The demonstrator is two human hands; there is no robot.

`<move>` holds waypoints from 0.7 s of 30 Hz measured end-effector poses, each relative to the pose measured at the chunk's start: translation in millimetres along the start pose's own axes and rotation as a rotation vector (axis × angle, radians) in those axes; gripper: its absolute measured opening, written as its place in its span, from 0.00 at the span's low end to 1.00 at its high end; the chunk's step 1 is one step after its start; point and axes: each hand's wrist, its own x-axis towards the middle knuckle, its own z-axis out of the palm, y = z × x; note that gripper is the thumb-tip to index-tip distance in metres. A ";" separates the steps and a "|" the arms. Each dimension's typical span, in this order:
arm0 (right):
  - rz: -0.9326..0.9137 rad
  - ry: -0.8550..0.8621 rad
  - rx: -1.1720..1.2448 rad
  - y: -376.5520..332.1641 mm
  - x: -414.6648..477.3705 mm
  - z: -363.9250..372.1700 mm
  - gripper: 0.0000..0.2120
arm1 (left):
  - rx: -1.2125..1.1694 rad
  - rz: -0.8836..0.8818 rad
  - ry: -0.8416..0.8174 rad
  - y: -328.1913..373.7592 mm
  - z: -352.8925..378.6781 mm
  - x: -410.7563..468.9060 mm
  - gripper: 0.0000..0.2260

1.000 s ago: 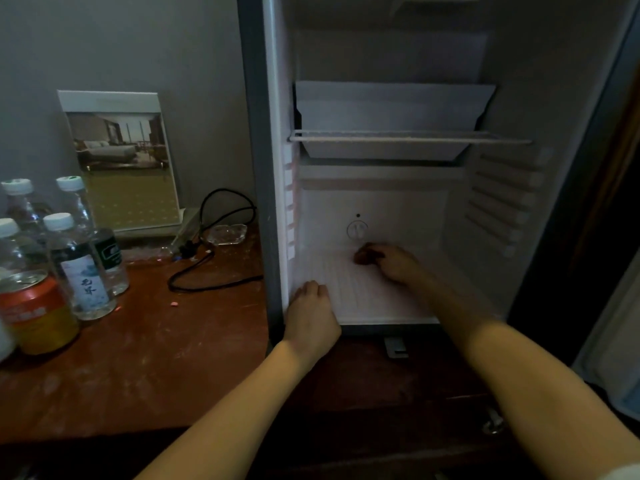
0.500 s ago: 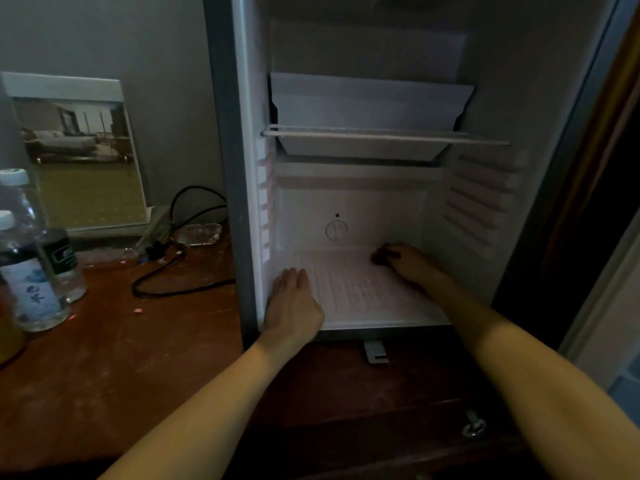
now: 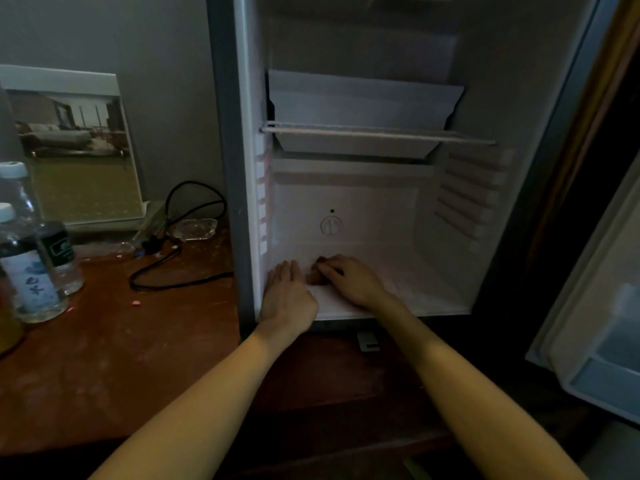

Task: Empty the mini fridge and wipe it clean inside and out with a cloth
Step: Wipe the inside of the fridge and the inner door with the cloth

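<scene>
Head view, read from left to right. Water bottles (image 3: 31, 265) stand on the wooden desk (image 3: 104, 358) in front of a framed picture (image 3: 69, 147); a black cable (image 3: 180, 271) and a glass ashtray (image 3: 195, 228) lie nearer the mini fridge (image 3: 225, 168). The fridge is seen open and bare of contents, so the emptying step is judged complete.

The left hand (image 3: 289, 296) is laid flat, fingers straight, on the front left of the fridge floor (image 3: 426, 289), holding nothing. It has been slid slightly further in than half a second ago. The right hand (image 3: 349, 280) is pressed on the floor with curled fingers; half a second ago it lay near the right wall, and it has now been swept across to lie just beside the left hand. Something dark shows at its fingertips, but whether a cloth is held cannot be told.

This sweep is read as a wiping stroke across the floor. The wire shelf (image 3: 377, 135), the walls and the door (image 3: 595, 323), open at far right, are judged still to be wiped.
</scene>
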 end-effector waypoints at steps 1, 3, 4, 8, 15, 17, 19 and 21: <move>-0.020 0.009 -0.002 -2.8 -11.5 0.5 0.17 | -0.004 -0.008 -0.004 0.6 -0.4 -0.4 0.29; -0.071 0.038 0.000 -7.7 -34.9 1.7 0.15 | -0.014 -0.025 -0.017 2.2 -1.9 -2.4 0.30; -0.087 0.057 0.005 -8.9 -45.3 2.4 0.14 | -0.018 -0.032 -0.022 2.8 -2.6 -3.5 0.31; -0.100 0.082 -0.005 -5.2 -61.5 2.6 0.14 | -0.011 -0.044 -0.022 4.5 -3.3 -6.2 0.31; -0.074 0.008 -0.037 14.8 -3.3 -0.6 0.14 | 0.014 -0.019 0.001 2.3 1.1 -1.6 0.27; -0.050 0.004 -0.020 19.3 22.5 1.1 0.14 | -0.003 -0.022 0.001 0.9 3.7 0.5 0.28; -0.019 -0.023 -0.023 22.4 48.9 2.9 0.14 | -0.015 -0.017 -0.001 -1.2 5.6 2.9 0.29; -0.004 -0.032 -0.025 22.9 67.1 2.2 0.15 | -0.022 -0.010 -0.012 -1.5 6.0 3.9 0.30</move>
